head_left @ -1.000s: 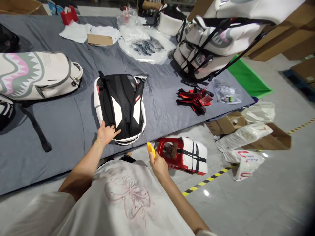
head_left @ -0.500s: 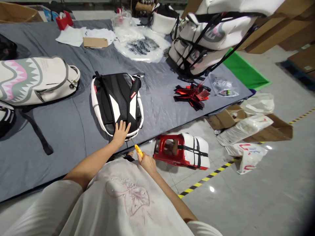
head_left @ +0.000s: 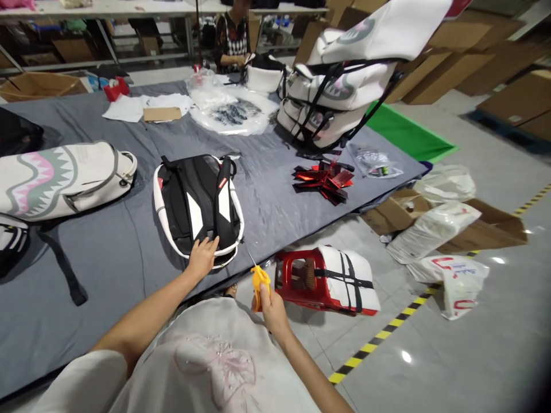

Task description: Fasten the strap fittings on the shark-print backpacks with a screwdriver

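A black and white backpack [head_left: 209, 195] lies with its straps facing up near the front edge of the table. My left hand [head_left: 202, 258] rests on its lower end, fingers spread over the strap area and not wrapped round anything. In my right hand [head_left: 272, 307] is a pair of yellow-handled scissors [head_left: 260, 279], gripped just off the table edge. Their thin blades point up and left, with the tip close to the backpack's lower right corner. Whether the tip touches the bag I cannot tell.
Left of the backpack lies a beige bag with a shark-mouth print [head_left: 55, 178]. Red-black strips [head_left: 325, 180] and stacked bags [head_left: 340, 86] are to the right. A red stool [head_left: 297, 275] with a white cushion stands by the table. Another person [head_left: 232, 40] is at the back.
My right hand with the scissors has drawn back from the backpack's lower edge, toward the right. My left hand stays on the bag. The view has tilted up, bringing a person into sight.
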The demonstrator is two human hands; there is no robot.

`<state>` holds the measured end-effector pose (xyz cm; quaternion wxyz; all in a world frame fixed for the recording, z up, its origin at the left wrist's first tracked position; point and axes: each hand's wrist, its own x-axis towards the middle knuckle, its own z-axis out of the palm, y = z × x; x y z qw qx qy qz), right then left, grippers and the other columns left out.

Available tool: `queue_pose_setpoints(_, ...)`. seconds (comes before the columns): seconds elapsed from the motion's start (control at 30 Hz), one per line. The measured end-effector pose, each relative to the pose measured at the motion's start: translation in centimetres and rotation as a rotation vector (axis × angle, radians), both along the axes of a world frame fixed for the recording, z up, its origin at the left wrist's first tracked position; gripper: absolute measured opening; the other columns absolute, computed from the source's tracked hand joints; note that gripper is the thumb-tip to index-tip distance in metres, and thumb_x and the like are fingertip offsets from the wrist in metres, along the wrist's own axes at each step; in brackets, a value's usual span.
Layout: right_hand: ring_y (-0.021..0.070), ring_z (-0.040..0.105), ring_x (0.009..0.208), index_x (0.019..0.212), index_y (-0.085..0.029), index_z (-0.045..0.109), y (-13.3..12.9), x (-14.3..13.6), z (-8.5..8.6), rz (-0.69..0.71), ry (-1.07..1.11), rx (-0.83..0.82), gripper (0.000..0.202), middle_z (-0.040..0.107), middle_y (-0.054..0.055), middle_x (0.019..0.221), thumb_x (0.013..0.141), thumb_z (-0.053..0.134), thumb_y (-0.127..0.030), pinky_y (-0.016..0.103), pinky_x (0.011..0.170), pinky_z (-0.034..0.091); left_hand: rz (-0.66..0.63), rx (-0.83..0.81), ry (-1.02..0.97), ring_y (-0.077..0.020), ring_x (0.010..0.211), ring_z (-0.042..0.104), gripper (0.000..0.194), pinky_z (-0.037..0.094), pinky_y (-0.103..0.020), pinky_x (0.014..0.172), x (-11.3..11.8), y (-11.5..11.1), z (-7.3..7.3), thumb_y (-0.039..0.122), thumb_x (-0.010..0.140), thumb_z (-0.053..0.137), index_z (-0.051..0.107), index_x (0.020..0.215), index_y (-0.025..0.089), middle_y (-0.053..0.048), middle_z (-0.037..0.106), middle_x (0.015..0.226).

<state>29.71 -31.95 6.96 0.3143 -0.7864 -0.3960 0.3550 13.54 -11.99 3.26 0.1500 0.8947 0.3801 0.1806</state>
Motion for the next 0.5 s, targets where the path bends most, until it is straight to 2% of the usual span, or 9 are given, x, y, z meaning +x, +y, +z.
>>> queue_pose_setpoints(0.07,0.0193,0.068,0.060,0.087,-0.017,0.058,1.7,0.5,0.0,-0.044,0.140,-0.011,0.071,0.071,0.011,0.075,0.098,0.001,-0.059,0.027,0.057,0.052,0.000,-0.011,-0.003,-0.0379,0.136,0.045,0.066,0.027,-0.059,0.112,-0.1,-0.6,-0.6,0.007,0.080,0.047,0.046,0.146,0.014,-0.019,0.062,0.133)
queue_pose_setpoints(0.17,0.0175,0.069,0.057,0.093,-0.014,0.059,5.3,1.3,0.2,-0.040,0.098,-0.116,0.072,0.072,0.011,0.078,0.099,-0.001,-0.054,0.025,0.052,0.051,0.004,-0.040,-0.024,-0.0364,0.138,0.043,0.066,0.025,-0.059,0.114,0.2,-1.3,-1.2,0.006,0.080,0.046,0.047,0.145,0.015,-0.019,0.061,0.134)
queue_pose_setpoints(0.23,0.0176,0.069,0.059,0.093,-0.014,0.062,7.3,1.9,0.5,-0.032,0.013,-0.144,0.069,0.073,0.011,0.076,0.101,0.005,-0.052,0.024,0.055,0.051,0.008,-0.074,-0.058,-0.0362,0.140,0.040,0.064,0.022,-0.061,0.116,0.5,-1.7,-1.2,0.007,0.080,0.048,0.049,0.144,0.016,-0.019,0.060,0.134)
queue_pose_setpoints(0.33,0.0238,0.073,0.082,0.095,-0.012,0.066,9.0,2.3,1.0,-0.034,-0.183,-0.189,0.057,0.074,0.017,0.086,0.101,0.025,-0.051,0.029,0.071,0.052,-0.007,-0.130,-0.120,-0.0355,0.140,0.040,0.059,0.022,-0.060,0.118,0.2,-1.8,-0.5,0.015,0.080,0.059,0.053,0.139,0.019,-0.016,0.061,0.134)
queue_pose_setpoints(0.37,0.0269,0.072,0.092,0.098,-0.011,0.067,9.3,2.3,1.0,-0.034,-0.251,-0.203,0.053,0.074,0.020,0.092,0.101,0.031,-0.050,0.032,0.077,0.051,0.053,-0.225,-0.241,-0.0337,0.139,0.042,0.056,0.025,-0.056,0.119,-0.1,-1.6,-0.1,0.018,0.080,0.064,0.056,0.135,0.021,-0.015,0.061,0.135)
queue_pose_setpoints(0.4,0.0293,0.070,0.098,0.102,-0.011,0.066,9.5,2.2,1.0,-0.031,-0.310,-0.215,0.050,0.073,0.022,0.097,0.100,0.035,-0.050,0.035,0.081,0.050,0.174,-0.377,-0.429,-0.0313,0.137,0.045,0.052,0.030,-0.051,0.118,-0.6,-1.2,0.3,0.020,0.079,0.068,0.059,0.131,0.023,-0.013,0.061,0.134)
queue_pose_setpoints(0.5,0.0314,0.069,0.103,0.114,-0.011,0.063,10.2,1.7,0.3,0.002,-0.406,-0.242,0.044,0.072,0.022,0.103,0.101,0.040,-0.047,0.038,0.086,0.048,0.696,-0.944,-1.063,-0.0259,0.126,0.055,0.032,0.050,-0.041,0.104,-2.5,1.1,1.5,0.026,0.086,0.065,0.061,0.118,0.020,-0.014,0.060,0.128)
